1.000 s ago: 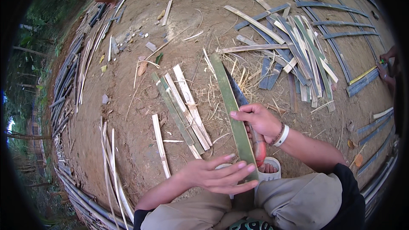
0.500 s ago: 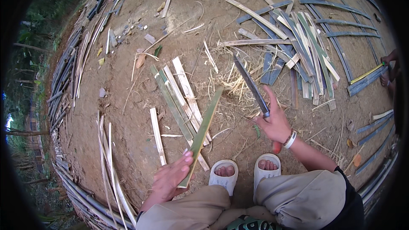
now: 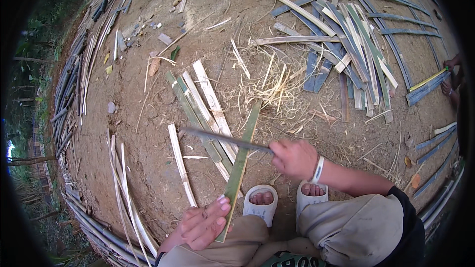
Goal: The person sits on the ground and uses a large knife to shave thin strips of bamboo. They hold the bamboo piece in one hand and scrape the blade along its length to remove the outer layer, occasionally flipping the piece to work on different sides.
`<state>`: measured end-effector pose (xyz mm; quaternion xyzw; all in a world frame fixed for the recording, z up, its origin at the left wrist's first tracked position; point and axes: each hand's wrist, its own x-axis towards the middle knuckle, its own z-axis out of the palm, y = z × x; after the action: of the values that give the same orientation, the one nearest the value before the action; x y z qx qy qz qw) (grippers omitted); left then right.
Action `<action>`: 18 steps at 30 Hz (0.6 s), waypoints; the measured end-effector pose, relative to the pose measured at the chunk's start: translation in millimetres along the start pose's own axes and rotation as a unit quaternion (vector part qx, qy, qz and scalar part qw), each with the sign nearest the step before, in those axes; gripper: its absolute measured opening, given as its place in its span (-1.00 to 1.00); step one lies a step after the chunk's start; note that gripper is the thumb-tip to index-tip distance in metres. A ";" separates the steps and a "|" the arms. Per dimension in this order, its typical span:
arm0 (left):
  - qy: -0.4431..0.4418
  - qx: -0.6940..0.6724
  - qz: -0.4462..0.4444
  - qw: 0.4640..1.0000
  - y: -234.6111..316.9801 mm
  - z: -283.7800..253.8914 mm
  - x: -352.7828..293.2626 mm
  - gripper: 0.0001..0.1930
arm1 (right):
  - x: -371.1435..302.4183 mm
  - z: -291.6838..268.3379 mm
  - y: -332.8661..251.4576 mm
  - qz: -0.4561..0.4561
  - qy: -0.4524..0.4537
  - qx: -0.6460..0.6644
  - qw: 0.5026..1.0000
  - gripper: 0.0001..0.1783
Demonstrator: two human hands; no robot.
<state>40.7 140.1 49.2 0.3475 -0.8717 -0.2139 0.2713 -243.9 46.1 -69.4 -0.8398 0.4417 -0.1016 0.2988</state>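
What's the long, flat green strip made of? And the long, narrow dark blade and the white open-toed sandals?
Long, flat green strip: looks like split bamboo, with smooth green skin and a paler cut edge.
Long, narrow dark blade: probably steel, dull grey; it's thin and straight.
White open-toed sandals: maybe rubber or foam, matte and thick-looking; hard to tell.

A person's left hand [image 3: 203, 225] was bent into a grip, its fingertips [image 3: 225, 207] pointing upward and to the right, with the left forearm [image 3: 171, 241] below and to the left of those fingers. The right hand [image 3: 295, 159], slightly blurred, was closed like a fist, knuckles uppermost, above and to the right of the left fingers and well apart from them. The right wrist [image 3: 328, 170] lay just right of its own curled fingers; the bare right forearm [image 3: 361, 178] sloped down beyond it.
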 end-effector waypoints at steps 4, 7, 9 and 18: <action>0.020 -0.019 -0.016 0.999 0.0 0.8 5.8 -0.36 | 29.2 16.6 38.3 0.052 -0.014 -0.009 0.998 -0.78; 0.018 -0.021 -0.022 0.999 0.1 -2.0 3.7 -0.37 | 26.7 9.1 30.6 -0.003 0.001 0.006 1.000 -0.80; 0.029 -0.020 -0.023 0.999 -3.4 -0.8 -0.6 -0.37 | 26.1 10.8 23.3 -0.012 -0.001 0.041 0.999 -0.80; 0.066 0.003 -0.028 0.997 -6.9 4.2 -3.6 -0.38 | 45.7 10.1 53.5 0.107 -0.108 0.009 0.988 -0.77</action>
<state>43.7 138.9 41.0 0.3858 -0.8427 -0.1950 0.3210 -249.0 -9.5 -113.4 -0.7908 0.4936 0.0180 0.3614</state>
